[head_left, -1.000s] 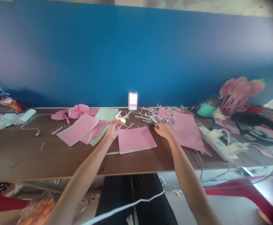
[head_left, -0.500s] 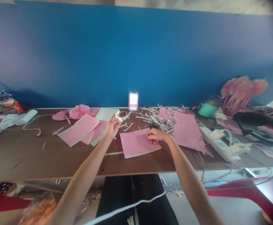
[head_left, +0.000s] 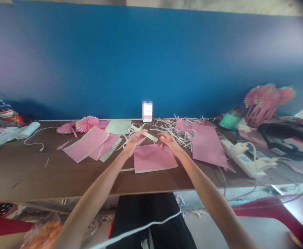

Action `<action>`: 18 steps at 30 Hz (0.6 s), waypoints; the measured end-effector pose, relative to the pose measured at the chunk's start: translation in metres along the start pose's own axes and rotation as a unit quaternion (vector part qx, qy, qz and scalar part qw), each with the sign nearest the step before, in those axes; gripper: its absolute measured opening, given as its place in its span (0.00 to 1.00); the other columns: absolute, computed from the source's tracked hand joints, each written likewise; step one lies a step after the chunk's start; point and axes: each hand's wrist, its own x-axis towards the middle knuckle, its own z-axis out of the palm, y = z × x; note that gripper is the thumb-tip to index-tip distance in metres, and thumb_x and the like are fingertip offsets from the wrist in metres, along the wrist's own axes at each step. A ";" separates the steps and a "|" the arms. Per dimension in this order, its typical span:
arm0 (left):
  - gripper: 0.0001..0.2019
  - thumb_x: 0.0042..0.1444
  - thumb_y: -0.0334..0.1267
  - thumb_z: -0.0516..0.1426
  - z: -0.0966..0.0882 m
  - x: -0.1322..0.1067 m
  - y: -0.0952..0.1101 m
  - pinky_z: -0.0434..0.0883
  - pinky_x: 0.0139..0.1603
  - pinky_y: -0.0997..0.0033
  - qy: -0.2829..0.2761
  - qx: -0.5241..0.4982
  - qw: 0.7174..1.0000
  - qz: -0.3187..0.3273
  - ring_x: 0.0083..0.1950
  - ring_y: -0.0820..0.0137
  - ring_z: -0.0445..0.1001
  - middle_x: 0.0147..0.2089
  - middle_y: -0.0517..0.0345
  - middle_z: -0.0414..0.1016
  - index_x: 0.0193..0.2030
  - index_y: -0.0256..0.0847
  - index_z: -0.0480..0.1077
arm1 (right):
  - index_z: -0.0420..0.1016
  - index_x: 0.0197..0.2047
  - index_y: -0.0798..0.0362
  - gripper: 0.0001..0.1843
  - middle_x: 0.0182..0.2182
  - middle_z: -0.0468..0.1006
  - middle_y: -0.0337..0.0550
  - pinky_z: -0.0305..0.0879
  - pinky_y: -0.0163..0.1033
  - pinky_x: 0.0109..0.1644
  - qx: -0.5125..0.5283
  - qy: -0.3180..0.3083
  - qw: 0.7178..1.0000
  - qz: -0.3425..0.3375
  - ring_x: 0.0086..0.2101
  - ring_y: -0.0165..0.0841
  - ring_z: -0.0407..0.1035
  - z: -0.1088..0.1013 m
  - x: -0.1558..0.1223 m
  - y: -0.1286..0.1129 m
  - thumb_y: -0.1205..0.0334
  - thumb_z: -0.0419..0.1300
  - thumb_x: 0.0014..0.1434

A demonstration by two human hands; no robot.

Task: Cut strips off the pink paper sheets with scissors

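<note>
My left hand (head_left: pixel 135 141) pinches a pale cream paper strip (head_left: pixel 151 136) that slants down to the right between my hands. My right hand (head_left: pixel 168 140) is by the lower right end of this strip, its fingers bent and slightly apart; whether they touch the strip I cannot tell. Below both hands a pink paper sheet (head_left: pixel 155 159) with a pale lower edge lies on the table, its far edge partly under the hands. Thin white strips (head_left: pixel 134 126) lie loose behind my left hand.
Pink sheets (head_left: pixel 86 143) and folded pink paper fans (head_left: pixel 87 123) lie left; another pink sheet (head_left: pixel 208 143) lies right beside tangled strips (head_left: pixel 184 135). A phone (head_left: pixel 147 112) stands behind. Farther right are a green bottle (head_left: pixel 230 119), a power strip (head_left: pixel 244 160) and a black headband-like object (head_left: pixel 285 138).
My left hand has moved right and slightly down with the pale strip, now stretched towards my right hand. My right hand has lifted off the pink sheet's middle towards its far edge.
</note>
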 end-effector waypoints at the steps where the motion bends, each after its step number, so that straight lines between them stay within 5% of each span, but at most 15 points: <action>1: 0.23 0.54 0.38 0.58 0.002 -0.001 0.001 0.60 0.62 0.55 -0.010 0.013 1.000 -0.002 0.66 0.57 0.57 0.64 0.54 0.62 0.58 0.47 0.66 | 0.69 0.46 0.54 0.22 0.30 0.77 0.45 0.62 0.34 0.25 -0.004 0.007 1.000 -0.006 0.27 0.33 0.72 0.003 0.001 0.001 0.46 0.58 0.55; 6: 0.23 0.54 0.43 0.58 0.003 -0.001 -0.004 0.65 0.57 0.55 -0.007 0.043 0.999 -0.001 0.63 0.56 0.61 0.63 0.51 0.63 0.57 0.46 0.68 | 0.71 0.33 0.53 0.14 0.24 0.74 0.40 0.60 0.34 0.24 -0.051 0.007 0.998 -0.038 0.22 0.28 0.64 0.005 0.003 0.005 0.50 0.62 0.52; 9: 0.19 0.54 0.46 0.58 -0.004 0.003 -0.010 0.71 0.48 0.59 0.086 0.056 0.995 0.016 0.50 0.61 0.72 0.55 0.48 0.71 0.50 0.41 0.72 | 0.71 0.33 0.53 0.12 0.22 0.71 0.37 0.58 0.34 0.25 -0.033 0.020 0.999 -0.037 0.21 0.27 0.62 0.001 0.004 0.008 0.52 0.61 0.52; 13: 0.18 0.50 0.47 0.60 -0.021 0.008 -0.016 0.73 0.42 0.64 0.191 0.097 0.977 0.016 0.38 0.68 0.75 0.40 0.51 0.76 0.43 0.38 0.73 | 0.72 0.34 0.53 0.12 0.21 0.70 0.37 0.59 0.34 0.26 -0.023 0.035 0.999 -0.028 0.22 0.27 0.63 -0.004 0.006 0.013 0.53 0.60 0.52; 18: 0.17 0.47 0.46 0.62 -0.033 0.007 -0.012 0.72 0.45 0.61 0.180 0.184 0.966 -0.001 0.39 0.65 0.76 0.38 0.51 0.77 0.42 0.39 0.72 | 0.72 0.36 0.53 0.12 0.22 0.70 0.37 0.57 0.33 0.26 -0.046 0.075 0.996 0.005 0.22 0.27 0.63 -0.012 0.009 0.022 0.53 0.58 0.52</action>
